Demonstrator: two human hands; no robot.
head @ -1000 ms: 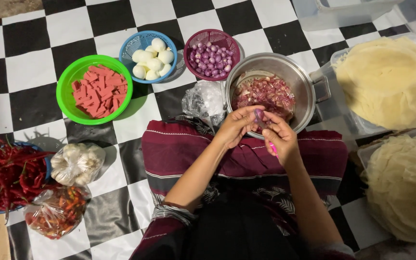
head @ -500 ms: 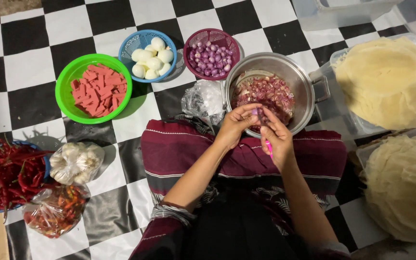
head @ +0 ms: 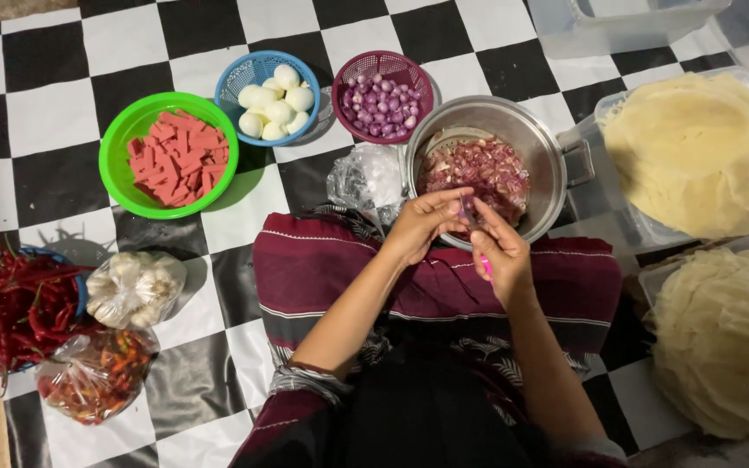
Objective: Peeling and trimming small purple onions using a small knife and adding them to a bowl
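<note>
hands barely shifted, perhaps gripping shallot over pot.

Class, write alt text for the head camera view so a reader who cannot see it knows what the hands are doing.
Two hands, left and right, meet over a metal pot of chopped shallots, working a small piece with a pink-handled knife. On the checkered mat sit bowls of red strips, eggs and whole shallots, plus chillies and thin wrappers.

Both hands meet over the near rim of the metal pot. The left hand pinches a small shallot in its fingers; the right hand, just beside them, grips a pink-handled knife. Chopped shallots lie just beyond the fingers.
</note>
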